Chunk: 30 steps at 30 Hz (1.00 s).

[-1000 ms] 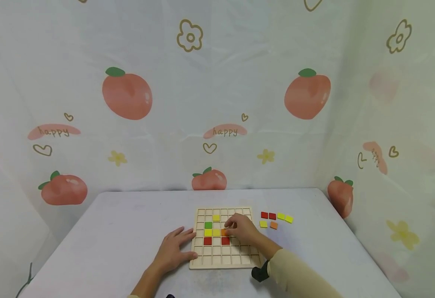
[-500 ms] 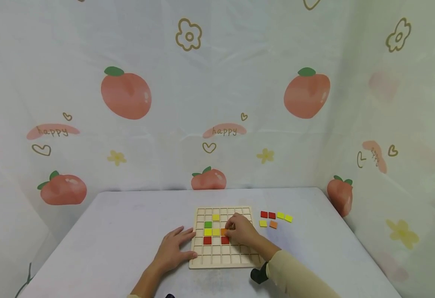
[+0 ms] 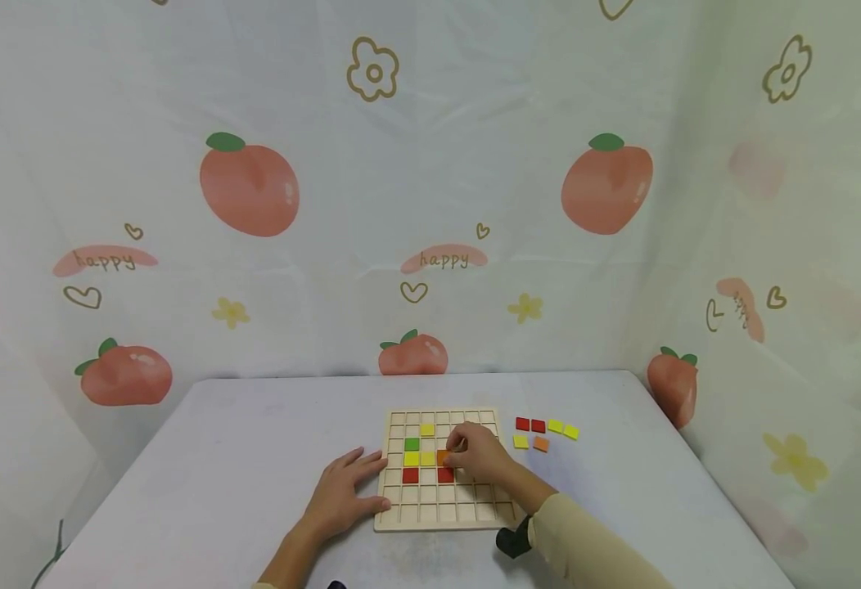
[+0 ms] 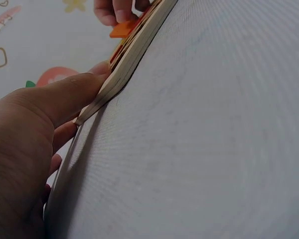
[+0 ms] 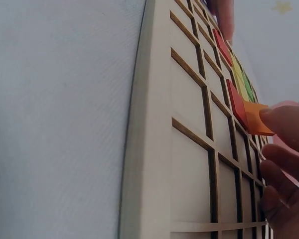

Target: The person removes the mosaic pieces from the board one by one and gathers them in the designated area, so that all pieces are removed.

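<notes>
A square wooden grid board [image 3: 445, 514] lies on the table. Spread along its left edge, my left hand [image 3: 342, 495] steadies it, thumb [image 4: 79, 89] touching the near part of the rim. Over the middle of the board my right hand [image 3: 478, 454] pinches an orange tile [image 5: 256, 118] between thumb and fingers. That tile sits tilted at its cell, beside a yellow tile [image 3: 428, 459] and behind a red tile [image 3: 445, 475]. Also on the board are a green tile [image 3: 412, 444], another red tile [image 3: 411, 475] and two more yellow tiles. The right hand hides some cells.
Right of the board lie loose tiles: two red tiles [image 3: 530, 425], several yellow tiles [image 3: 563, 429] and one orange tile [image 3: 541, 444]. White table [image 3: 254, 458] surrounds the board, with a patterned curtain [image 3: 327, 204] behind it. A black device [image 3: 513, 540] is at the right wrist.
</notes>
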Tool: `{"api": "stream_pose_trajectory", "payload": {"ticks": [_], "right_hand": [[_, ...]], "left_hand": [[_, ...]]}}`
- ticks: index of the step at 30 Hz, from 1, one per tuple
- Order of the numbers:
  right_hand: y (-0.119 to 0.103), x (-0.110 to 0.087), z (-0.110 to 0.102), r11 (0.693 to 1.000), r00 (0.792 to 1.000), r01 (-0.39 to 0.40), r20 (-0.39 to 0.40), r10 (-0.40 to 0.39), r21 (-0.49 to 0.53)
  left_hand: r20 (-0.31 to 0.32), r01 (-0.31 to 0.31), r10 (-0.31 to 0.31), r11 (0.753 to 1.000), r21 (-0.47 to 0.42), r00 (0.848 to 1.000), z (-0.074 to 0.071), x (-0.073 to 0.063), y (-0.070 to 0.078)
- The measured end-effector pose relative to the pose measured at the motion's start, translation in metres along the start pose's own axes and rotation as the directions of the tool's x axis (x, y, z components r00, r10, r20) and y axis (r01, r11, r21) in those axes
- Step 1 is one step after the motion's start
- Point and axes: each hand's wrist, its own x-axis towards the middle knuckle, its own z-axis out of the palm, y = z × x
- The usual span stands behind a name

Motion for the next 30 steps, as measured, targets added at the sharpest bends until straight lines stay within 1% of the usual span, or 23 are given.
{"api": "stream_pose_trajectory", "payload": {"ticks": [3, 8, 16, 21, 24, 30], "right_hand": [[0.000, -0.001, 0.001, 1.000, 1.000, -0.005, 0.008, 0.004, 0.019], [-0.002, -0.001, 0.004, 1.000, 1.000, -0.010, 0.026, 0.009, 0.016], [-0.006, -0.004, 0.005, 1.000, 1.000, 0.012, 0.022, -0.011, -0.008], [-0.003, -0.006, -0.001, 1.000, 1.000, 0.024, 0.020, -0.024, 0.004], [0.002, -0.007, -0.005, 0.999, 0.999, 0.045, 0.007, -0.045, 0.000], [0.011, -0.012, -0.014, 0.998, 0.998, 0.059, -0.025, -0.059, -0.009]], "left_hand": [[-0.006, -0.006, 0.006, 1.000, -0.004, 1.000, 0.000, 0.000, 0.000], [-0.012, -0.012, 0.012, 1.000, -0.007, 1.000, -0.001, -0.001, -0.001], [0.005, 0.007, -0.007, 1.000, -0.009, 1.000, 0.001, 0.000, 0.000], [0.000, 0.003, -0.003, 1.000, -0.008, 1.000, 0.002, 0.000, -0.001], [-0.004, -0.003, 0.003, 1.000, -0.004, 1.000, 0.002, 0.000, -0.001], [-0.008, -0.007, 0.007, 1.000, 0.000, 1.000, 0.002, 0.000, -0.001]]}}
